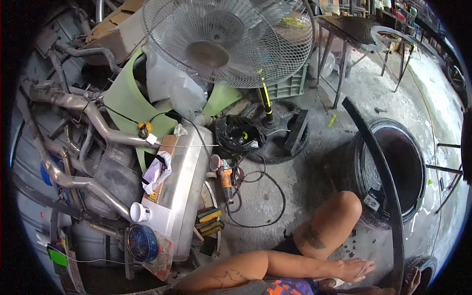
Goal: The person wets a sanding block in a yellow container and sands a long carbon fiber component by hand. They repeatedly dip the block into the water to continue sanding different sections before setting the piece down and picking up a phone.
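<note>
Near the bottom right, my left hand (357, 270) is stretched out past my bent knee, palm and fingers extended, with nothing visible in it. A long black bar (381, 167) stands up at a slant beside it. Close to the bar's lower end, my right hand (414, 281) shows partly behind it, fingers curled along its right side; the palm is hidden. Beyond the bar is a large dark wheel rim or drum (361, 177) with a small dark box-like piece (372, 200) inside. Small dark scraps (350, 247) lie on the floor near my knee.
An orange angle grinder (226, 183) lies on the concrete with its black cable looped beside it. A big caged fan (209, 53) stands ahead. Exhaust pipes (101, 120), a silver tank (193, 191), a white cup (140, 212) and a blue roll (142, 243) crowd the left. A tyre (427, 268) is at lower right.
</note>
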Tool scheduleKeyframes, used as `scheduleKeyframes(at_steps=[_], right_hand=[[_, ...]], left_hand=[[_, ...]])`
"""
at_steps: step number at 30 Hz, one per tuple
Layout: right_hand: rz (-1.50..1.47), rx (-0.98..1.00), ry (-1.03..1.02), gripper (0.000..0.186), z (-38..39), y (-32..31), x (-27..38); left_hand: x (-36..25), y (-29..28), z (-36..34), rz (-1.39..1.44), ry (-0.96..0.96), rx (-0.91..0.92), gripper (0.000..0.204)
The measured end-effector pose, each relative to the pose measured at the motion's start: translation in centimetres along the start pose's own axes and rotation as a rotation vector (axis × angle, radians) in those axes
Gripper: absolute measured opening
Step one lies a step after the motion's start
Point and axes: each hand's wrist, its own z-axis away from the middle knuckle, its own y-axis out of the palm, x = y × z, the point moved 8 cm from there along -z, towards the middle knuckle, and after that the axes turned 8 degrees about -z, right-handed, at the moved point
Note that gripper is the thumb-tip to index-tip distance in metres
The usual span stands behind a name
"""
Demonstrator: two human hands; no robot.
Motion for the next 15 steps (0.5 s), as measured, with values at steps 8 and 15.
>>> scheduleKeyframes(at_steps=[8,15], right_hand=[[0.067,0.1,-0.013,0.03,-0.9,3.5,4.9],[-0.089,0.28,-0.166,0.02,-0.6,12.3,7.5]], left_hand=[[1.3,5.0,0.2,-0.146,0.014,0.089,0.034],[1.4,0.0,0.1,-0.163,-0.031,0.022,0.015]])
